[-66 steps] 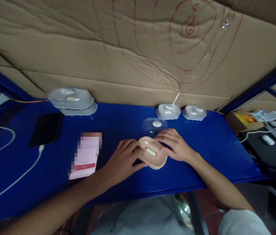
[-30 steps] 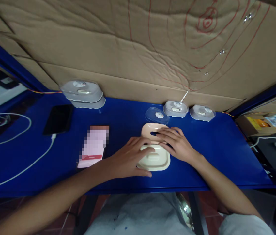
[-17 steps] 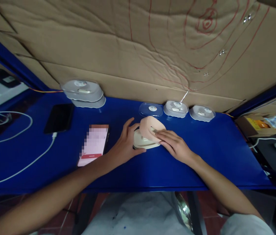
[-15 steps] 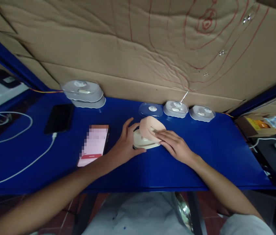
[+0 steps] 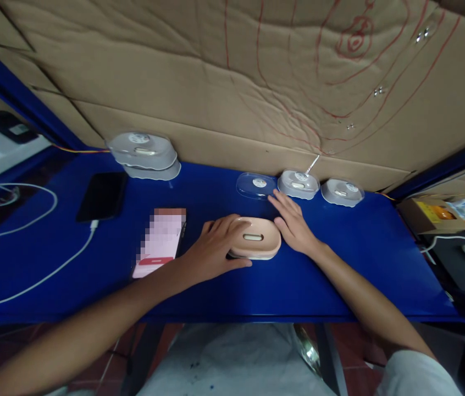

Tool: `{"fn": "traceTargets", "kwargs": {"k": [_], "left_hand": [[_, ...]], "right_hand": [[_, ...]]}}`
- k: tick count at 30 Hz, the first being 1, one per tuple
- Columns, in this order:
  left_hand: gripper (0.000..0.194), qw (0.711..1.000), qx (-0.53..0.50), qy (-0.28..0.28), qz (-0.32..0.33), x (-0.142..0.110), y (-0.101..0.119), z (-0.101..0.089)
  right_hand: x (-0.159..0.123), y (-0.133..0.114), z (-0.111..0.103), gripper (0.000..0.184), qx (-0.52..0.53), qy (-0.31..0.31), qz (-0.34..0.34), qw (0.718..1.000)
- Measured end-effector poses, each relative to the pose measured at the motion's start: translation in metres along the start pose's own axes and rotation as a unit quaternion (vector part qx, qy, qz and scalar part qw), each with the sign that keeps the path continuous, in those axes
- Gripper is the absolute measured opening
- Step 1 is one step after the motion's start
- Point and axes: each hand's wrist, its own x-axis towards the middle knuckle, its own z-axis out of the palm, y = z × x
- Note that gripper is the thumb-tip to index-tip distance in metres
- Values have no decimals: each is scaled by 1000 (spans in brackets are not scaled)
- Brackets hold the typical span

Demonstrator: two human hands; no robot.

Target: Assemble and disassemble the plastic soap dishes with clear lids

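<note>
A peach soap dish [image 5: 256, 238] with a slot in its middle sits on the blue table [image 5: 224, 286]. My left hand [image 5: 215, 248] curls around the dish's left end and holds it. My right hand [image 5: 293, 222] lies just right of the dish with fingers stretched out flat, fingertips pointing toward a clear plastic lid [image 5: 256, 185] lying behind the dish. Nothing is in the right hand.
Two lidded grey dishes [image 5: 298, 183] [image 5: 342, 191] stand by the cardboard wall [image 5: 232, 82]. A stack of lidded dishes [image 5: 144, 154] is at back left. A black phone [image 5: 101, 196] with white cable [image 5: 30, 286] and a pink-screened phone [image 5: 160, 242] lie left.
The peach piece, held tilted over a cream tray, now sits flat on top and hides it. My right hand has let go and moved toward the clear lid.
</note>
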Motion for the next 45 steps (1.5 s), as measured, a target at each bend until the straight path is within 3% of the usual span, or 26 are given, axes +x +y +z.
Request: {"fn": "traceTargets", "kwargs": {"k": [4,7,11,15,21,27,30,35,39,45], "left_hand": [[61,1000,9,-9,7,-2,3,-2],[56,1000,6,-9,20,-3,3,-2],[47,998,14,-27,59,-3,1,-1],[49,997,21,-28,68,-3,6,2],[45,996,-2,28,81,-6,21,10],[55,993,1,-19,119,-3,19,11],[49,991,13,-40,127,-1,16,10],[48,994,62,-28,86,-1,11,-1],[46,995,95,5,38,0,4,-8],[64,998,40,19,33,0,5,-3]], "right_hand": [[8,21,7,54,-54,-48,29,997],[6,20,9,46,-95,-24,22,995],[5,18,8,55,-106,-33,24,994],[8,21,7,64,-91,-79,22,993],[10,22,10,67,-98,-100,17,990],[9,21,9,68,-95,-79,22,992],[22,27,11,66,-95,-79,9,992],[44,36,17,62,-66,-68,-8,995],[21,27,11,49,-68,0,13,998],[-15,14,-9,48,-12,14,51,999]]}}
